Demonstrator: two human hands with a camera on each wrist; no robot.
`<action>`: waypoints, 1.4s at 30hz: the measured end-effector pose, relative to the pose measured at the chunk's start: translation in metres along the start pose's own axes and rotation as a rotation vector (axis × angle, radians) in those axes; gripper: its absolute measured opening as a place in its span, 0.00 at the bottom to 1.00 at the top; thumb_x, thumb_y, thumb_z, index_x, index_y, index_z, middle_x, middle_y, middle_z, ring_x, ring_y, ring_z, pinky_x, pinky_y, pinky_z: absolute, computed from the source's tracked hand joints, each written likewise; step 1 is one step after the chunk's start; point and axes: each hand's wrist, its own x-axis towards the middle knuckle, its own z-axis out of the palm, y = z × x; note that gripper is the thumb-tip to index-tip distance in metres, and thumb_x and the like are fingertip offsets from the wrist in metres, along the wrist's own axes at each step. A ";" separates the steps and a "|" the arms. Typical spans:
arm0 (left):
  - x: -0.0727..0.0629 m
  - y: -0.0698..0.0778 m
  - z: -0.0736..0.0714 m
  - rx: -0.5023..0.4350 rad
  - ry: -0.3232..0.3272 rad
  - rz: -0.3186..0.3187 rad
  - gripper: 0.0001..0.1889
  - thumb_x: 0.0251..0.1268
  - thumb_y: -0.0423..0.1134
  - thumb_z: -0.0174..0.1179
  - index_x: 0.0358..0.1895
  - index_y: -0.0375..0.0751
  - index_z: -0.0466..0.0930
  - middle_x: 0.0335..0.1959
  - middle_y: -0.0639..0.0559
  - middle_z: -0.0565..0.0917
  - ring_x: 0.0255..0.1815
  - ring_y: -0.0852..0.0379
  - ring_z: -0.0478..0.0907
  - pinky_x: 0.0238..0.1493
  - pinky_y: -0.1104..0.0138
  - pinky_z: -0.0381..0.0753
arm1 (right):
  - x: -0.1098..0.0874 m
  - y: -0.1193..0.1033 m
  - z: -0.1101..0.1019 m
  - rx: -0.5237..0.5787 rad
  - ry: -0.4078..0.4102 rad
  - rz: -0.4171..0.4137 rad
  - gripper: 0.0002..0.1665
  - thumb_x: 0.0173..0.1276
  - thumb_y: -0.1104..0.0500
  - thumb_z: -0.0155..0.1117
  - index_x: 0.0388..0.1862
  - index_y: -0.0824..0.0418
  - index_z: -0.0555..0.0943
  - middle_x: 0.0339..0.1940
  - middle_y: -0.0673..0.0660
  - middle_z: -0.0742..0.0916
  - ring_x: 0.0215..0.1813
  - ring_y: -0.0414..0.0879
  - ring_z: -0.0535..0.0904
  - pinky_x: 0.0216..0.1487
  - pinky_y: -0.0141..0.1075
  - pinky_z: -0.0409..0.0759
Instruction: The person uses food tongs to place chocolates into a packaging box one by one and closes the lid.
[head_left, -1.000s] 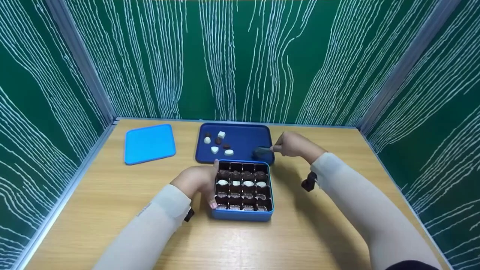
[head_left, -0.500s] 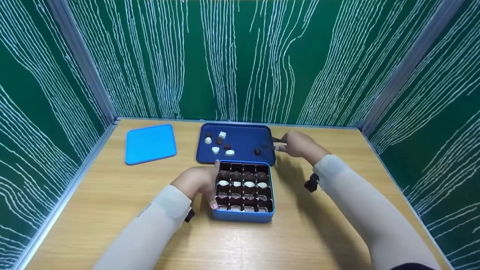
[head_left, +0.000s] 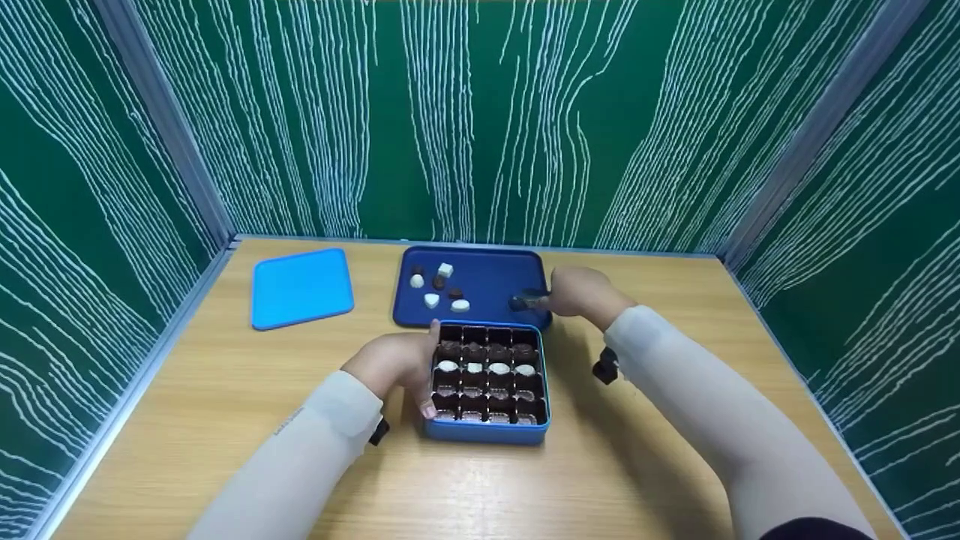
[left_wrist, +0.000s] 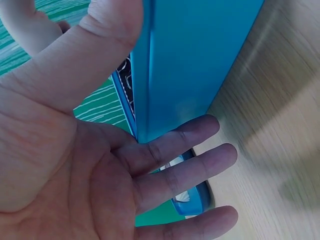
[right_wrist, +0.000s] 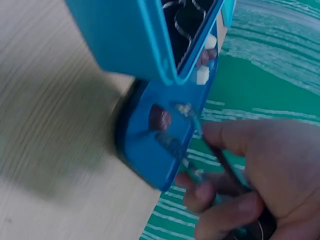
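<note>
My left hand (head_left: 401, 367) rests against the left side of a blue box (head_left: 486, 432), its fingers fairly straight in the left wrist view. The box has a dark divided insert: dark chocolates (head_left: 497, 351) sit in the back row, white chocolates (head_left: 498, 368) in the row before it. My right hand (head_left: 581, 291) grips small tongs (right_wrist: 172, 146) above the right part of a dark blue tray (head_left: 495, 262). In the right wrist view, the parted tips of the tongs are beside a dark chocolate (right_wrist: 160, 118) lying on the tray.
Several white and dark chocolates, among them a white cube (head_left: 445, 270), lie on the tray's left half. A bright blue lid (head_left: 301, 289) lies left of the tray. Green walls with white streaks (head_left: 517, 120) border the wooden table (head_left: 300, 397) at the back and sides.
My right hand first drew back to the right, uncovering the dark chocolate, then brought the tongs left and over it again. The left hand and box look almost unmoved.
</note>
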 end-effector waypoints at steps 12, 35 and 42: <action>0.001 -0.001 -0.001 -0.037 -0.016 -0.015 0.90 0.41 0.50 0.94 0.95 0.47 0.22 0.91 0.41 0.68 0.83 0.39 0.76 0.89 0.45 0.73 | 0.001 -0.019 -0.005 -0.088 0.016 -0.027 0.21 0.79 0.40 0.69 0.34 0.54 0.78 0.41 0.58 0.89 0.43 0.55 0.84 0.49 0.55 0.89; 0.003 -0.001 0.001 0.016 -0.015 -0.019 0.88 0.45 0.52 0.94 0.95 0.46 0.24 0.87 0.41 0.74 0.73 0.45 0.82 0.85 0.47 0.78 | 0.009 -0.010 -0.004 -0.038 -0.038 -0.118 0.26 0.80 0.42 0.69 0.62 0.60 0.90 0.56 0.62 0.94 0.55 0.59 0.89 0.62 0.60 0.89; 0.002 -0.002 -0.001 -0.005 -0.021 -0.014 0.89 0.43 0.51 0.94 0.95 0.45 0.23 0.87 0.37 0.73 0.71 0.40 0.84 0.84 0.45 0.79 | 0.002 -0.010 -0.015 0.010 -0.073 -0.034 0.28 0.80 0.36 0.73 0.44 0.61 0.89 0.38 0.55 0.88 0.42 0.54 0.83 0.50 0.51 0.85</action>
